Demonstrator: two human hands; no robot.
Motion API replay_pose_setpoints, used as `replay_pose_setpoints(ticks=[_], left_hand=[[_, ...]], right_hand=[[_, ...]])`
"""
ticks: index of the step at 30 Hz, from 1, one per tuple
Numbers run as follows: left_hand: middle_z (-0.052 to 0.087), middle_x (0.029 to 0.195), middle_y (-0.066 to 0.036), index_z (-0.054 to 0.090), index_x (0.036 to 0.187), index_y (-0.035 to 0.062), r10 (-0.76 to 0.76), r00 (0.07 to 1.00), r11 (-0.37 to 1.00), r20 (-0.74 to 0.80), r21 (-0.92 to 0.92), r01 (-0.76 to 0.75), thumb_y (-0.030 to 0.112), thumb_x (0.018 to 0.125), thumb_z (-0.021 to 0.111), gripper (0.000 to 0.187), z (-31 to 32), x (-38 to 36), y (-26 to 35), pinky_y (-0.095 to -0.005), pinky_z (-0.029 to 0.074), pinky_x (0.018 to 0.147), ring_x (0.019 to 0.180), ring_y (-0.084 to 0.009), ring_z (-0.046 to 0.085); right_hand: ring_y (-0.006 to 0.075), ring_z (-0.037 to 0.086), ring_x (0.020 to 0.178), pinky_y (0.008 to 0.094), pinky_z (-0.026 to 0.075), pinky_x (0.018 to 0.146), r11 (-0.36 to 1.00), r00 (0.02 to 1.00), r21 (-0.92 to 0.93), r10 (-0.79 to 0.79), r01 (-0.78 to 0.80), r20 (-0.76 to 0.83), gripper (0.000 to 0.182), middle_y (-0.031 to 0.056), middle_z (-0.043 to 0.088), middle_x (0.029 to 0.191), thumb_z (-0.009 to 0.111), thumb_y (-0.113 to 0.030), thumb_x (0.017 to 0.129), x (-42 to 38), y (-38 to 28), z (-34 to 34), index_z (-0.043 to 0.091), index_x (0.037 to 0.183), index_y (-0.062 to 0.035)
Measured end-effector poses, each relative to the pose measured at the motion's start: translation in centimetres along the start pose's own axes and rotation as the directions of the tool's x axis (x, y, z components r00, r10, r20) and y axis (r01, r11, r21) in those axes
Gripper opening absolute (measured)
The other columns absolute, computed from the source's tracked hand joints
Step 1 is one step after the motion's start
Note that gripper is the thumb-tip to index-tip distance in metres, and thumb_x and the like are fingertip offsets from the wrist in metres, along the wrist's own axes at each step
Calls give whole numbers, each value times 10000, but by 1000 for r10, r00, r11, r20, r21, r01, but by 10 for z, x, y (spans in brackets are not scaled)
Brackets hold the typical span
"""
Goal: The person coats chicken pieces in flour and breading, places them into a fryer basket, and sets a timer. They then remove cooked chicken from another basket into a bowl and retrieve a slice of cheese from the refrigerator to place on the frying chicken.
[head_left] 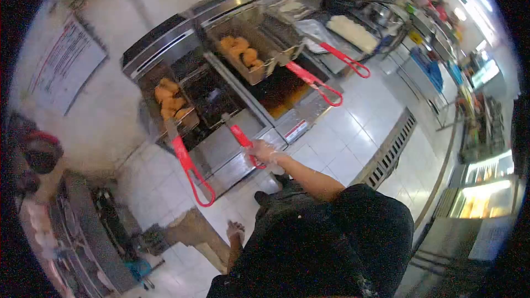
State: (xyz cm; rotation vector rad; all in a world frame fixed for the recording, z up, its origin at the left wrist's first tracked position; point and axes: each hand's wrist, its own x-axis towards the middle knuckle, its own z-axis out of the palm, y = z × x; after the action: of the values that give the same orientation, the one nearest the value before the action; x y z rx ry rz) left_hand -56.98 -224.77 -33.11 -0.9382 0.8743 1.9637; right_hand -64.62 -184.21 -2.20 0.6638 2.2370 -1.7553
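Observation:
My right hand (264,152), in a clear glove, is closed around the red handle (239,133) of a fryer basket (212,96). That basket sits low in the dark well of the near deep fryer (226,157); its contents are too dark to make out. Beside it, a second basket holds browned fried pieces (170,99), and its red handle (190,168) points toward me. My left hand (236,230), also gloved, hangs low at my side over the floor. Its fingers look loosely apart, with nothing seen in them.
Another fryer alongside has a raised basket with fried pieces (242,52) above brown oil (281,96). A further red-handled basket (345,59) lies beyond. A pale slab-like item (353,33) rests on the counter. A floor drain grate (392,146) crosses the white tiles. Shelving (88,237) stands at lower left.

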Motion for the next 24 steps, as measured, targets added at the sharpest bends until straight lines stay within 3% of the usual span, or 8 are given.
replay_pose_setpoints(ticks=[3, 5, 7, 8, 15, 19, 21, 24], left_hand=[[392, 599, -40, 465, 807, 88, 9, 986, 996, -167, 93, 6, 498, 847, 464, 412, -12, 20, -14, -352, 351, 539, 591, -217, 402], [394, 603, -41, 463, 822, 87, -6, 957, 986, -288, 159, 54, 484, 853, 461, 398, -8, 20, -13, -351, 354, 542, 596, -217, 408], [391, 605, -44, 458, 839, 84, 324, 804, 684, 499, 464, -563, 460, 862, 458, 377, 0, 12, -12, -342, 352, 510, 556, -209, 404], [392, 611, -40, 458, 879, 77, 88, 992, 886, -92, 462, -36, 441, 864, 463, 364, 13, 25, -8, -330, 345, 467, 507, -203, 394], [384, 586, -39, 462, 779, 54, 141, 990, 959, -7, 249, -135, 409, 878, 453, 368, 131, 18, -41, -326, 332, 429, 483, -197, 373], [418, 628, -40, 464, 785, 84, 123, 990, 830, -63, 553, -68, 445, 892, 398, 383, 203, 9, -91, -325, 373, 448, 505, -193, 404], [455, 705, -39, 478, 853, 90, 3, 984, 932, -176, 358, 61, 424, 909, 366, 358, 210, 49, -117, -315, 422, 500, 575, -176, 455], [475, 790, -38, 485, 887, 87, 21, 998, 818, 59, 573, -52, 343, 903, 409, 268, 278, 50, -177, -285, 453, 575, 731, -172, 483]], right_hand=[[129, 528, 531, 284, 421, 476, 977, 1000, 214, 29, -25, -13, 290, 32, 563, 622, 587, -321, 794, 4, 38, 3, 562, 831, -35], [121, 537, 549, 258, 436, 482, 963, 973, -139, -229, 231, 27, 245, 31, 569, 663, 582, -279, 803, -1, 56, -4, 571, 873, -46], [120, 552, 578, 253, 461, 504, 779, 816, -267, -576, 567, 51, 217, 35, 577, 717, 596, -250, 800, -3, 93, -6, 574, 913, -66], [127, 561, 591, 263, 473, 520, 881, 880, -16, -472, 474, 50, 231, 41, 582, 732, 593, -272, 808, -18, 91, -12, 575, 915, -68], [147, 587, 640, 278, 499, 570, 568, 914, 823, -324, -20, 246, 334, 63, 601, 784, 547, -376, 844, -62, 168, -77, 573, 944, -58], [147, 594, 693, 265, 499, 598, 817, 997, 577, -19, -24, 69, 289, 72, 606, 806, 542, -325, 853, -138, 197, -132, 569, 954, -56], [141, 593, 732, 252, 495, 617, 889, 914, 232, -407, 396, -2, 238, 76, 606, 819, 528, -274, 864, -153, 259, -161, 569, 936, -50], [142, 591, 690, 259, 501, 605, 769, 994, 632, -47, 97, -95, 204, 72, 604, 782, 542, -229, 858, -222, 288, -220, 570, 922, -37]])
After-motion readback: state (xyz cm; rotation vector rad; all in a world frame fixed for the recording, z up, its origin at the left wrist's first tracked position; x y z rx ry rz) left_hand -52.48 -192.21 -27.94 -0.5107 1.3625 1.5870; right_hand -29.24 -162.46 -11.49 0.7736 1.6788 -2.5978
